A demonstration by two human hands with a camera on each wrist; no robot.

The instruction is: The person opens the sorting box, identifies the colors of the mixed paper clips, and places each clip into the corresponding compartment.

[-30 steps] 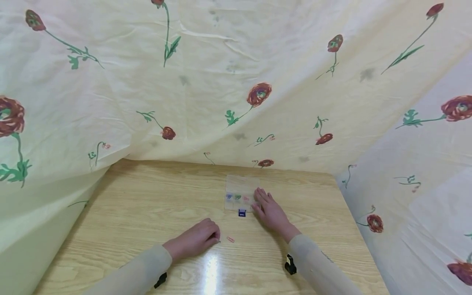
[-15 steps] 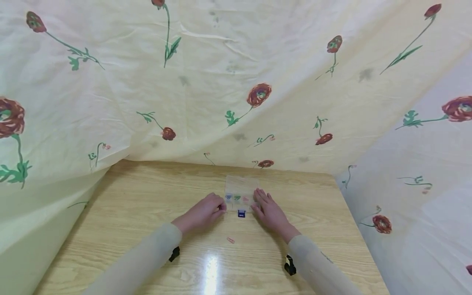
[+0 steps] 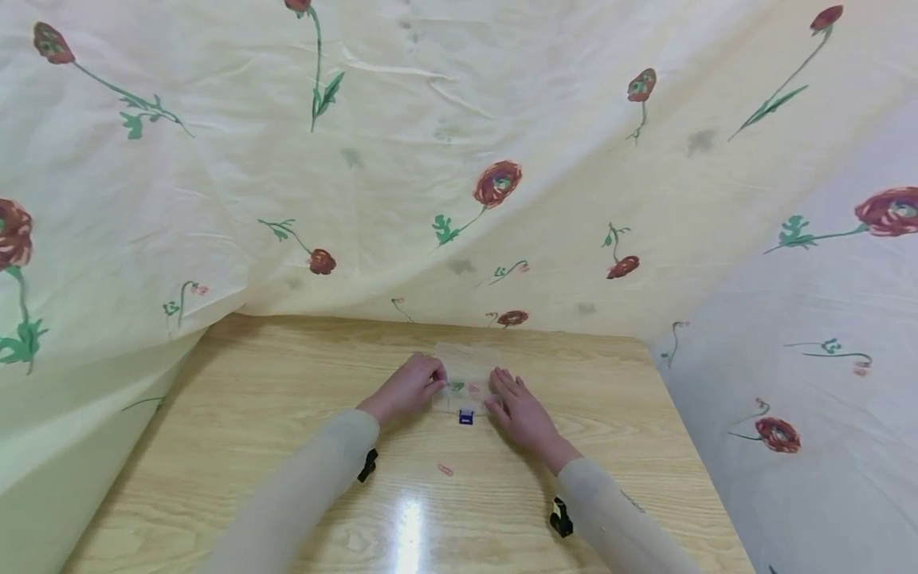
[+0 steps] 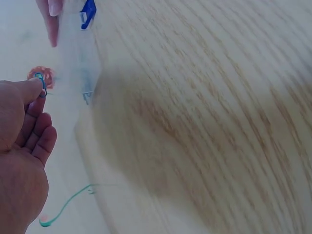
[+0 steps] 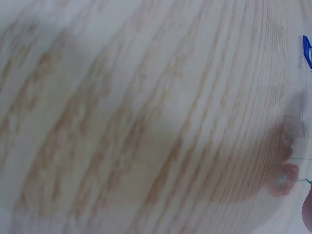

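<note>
A clear plastic compartment box (image 3: 468, 359) lies with its lid raised toward the back of the table, its blue latch (image 3: 466, 417) facing me. Green paper clips (image 3: 456, 387) and pink paper clips (image 3: 474, 388) show in separate compartments. At the box's left side, my left hand (image 3: 407, 388) pinches a blue paper clip (image 4: 44, 87) between thumb and forefinger; it covers the left compartment. My right hand (image 3: 527, 414) rests against the box's right side with fingers extended. In the right wrist view only a bit of that hand shows at the edge.
A single pink paper clip (image 3: 445, 469) lies on the wooden table (image 3: 287, 383), in front of the box. Floral cloth (image 3: 402, 199) hangs behind the table and at both sides. Black wrist straps (image 3: 562, 516) are under the sleeves.
My left hand has moved from beside the loose pink clip up and forward to the left compartments of the box, carrying the blue paper clip. The right hand has stayed at the box.
</note>
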